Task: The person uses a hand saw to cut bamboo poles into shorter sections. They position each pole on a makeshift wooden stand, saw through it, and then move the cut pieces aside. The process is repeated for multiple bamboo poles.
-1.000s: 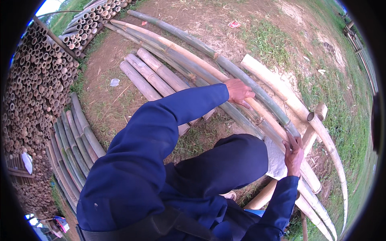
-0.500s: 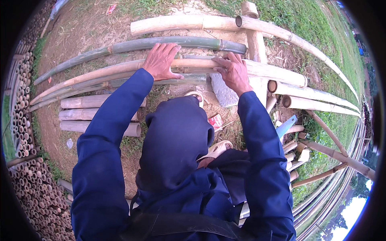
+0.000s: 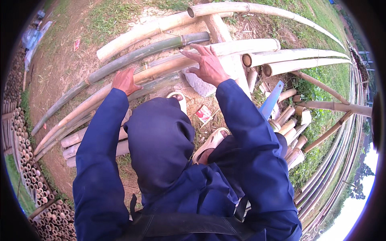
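A long tan bamboo pole (image 3: 161,69) slants across in front of me, between a green pole (image 3: 130,55) and more greenish poles on the near side. My left hand (image 3: 125,81) straddles the tan pole, fingers curled over its far side and thumb on the near side. Farther right, my right hand (image 3: 208,66) is over the pole's right part with fingers spread; whether it presses on it is unclear. A thick pale pole (image 3: 253,45) extends beyond that hand. Below the right hand, a grey stone block (image 3: 200,84) sits by the poles.
A saw with a blue blade (image 3: 272,99) stands among bamboo offcuts (image 3: 287,126) at right. Pale bamboo lengths (image 3: 75,137) lie by my left arm. A crosswise wooden support (image 3: 218,29) bears poles at the far side. Bamboo stacks (image 3: 56,219) fill the left edge.
My view has turned, so the poles slant more. My left hand has slid left along the tan pole and curled round it. The right hand's fingers have spread from their closed hold.
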Demonstrator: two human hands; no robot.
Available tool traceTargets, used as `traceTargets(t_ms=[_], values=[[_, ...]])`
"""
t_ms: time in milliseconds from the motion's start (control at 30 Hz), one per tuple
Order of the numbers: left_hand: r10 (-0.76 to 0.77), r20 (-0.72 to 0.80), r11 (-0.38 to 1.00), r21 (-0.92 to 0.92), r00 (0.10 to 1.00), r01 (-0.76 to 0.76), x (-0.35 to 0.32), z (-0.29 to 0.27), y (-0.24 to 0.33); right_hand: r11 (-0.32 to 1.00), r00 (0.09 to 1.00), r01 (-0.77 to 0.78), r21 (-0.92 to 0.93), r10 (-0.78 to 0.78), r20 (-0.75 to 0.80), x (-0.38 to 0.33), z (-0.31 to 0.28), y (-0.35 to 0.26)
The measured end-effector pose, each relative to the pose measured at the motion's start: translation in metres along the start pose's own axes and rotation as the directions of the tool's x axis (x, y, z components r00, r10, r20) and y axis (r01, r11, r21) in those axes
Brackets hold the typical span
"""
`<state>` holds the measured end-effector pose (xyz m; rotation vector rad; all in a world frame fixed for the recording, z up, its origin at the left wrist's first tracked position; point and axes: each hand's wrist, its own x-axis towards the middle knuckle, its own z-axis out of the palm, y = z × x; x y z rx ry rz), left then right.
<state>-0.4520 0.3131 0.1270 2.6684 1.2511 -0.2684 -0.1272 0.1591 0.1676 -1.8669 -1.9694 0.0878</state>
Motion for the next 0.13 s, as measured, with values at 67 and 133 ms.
traceTargets(t_ms=[67,133], values=[[-0.031,0.009,1.0,-0.008,0.999,0.031,-0.004,-0.004,0.003,0.98,0.984,-0.088,0.177,0.058,0.171,-0.018,-0.075,0.002],[-0.035,0.023,0.999,-0.013,0.999,0.036,-0.009,0.0,0.005,0.946,0.942,-0.21,0.246,0.128,0.31,-0.064,-0.141,0.025]])
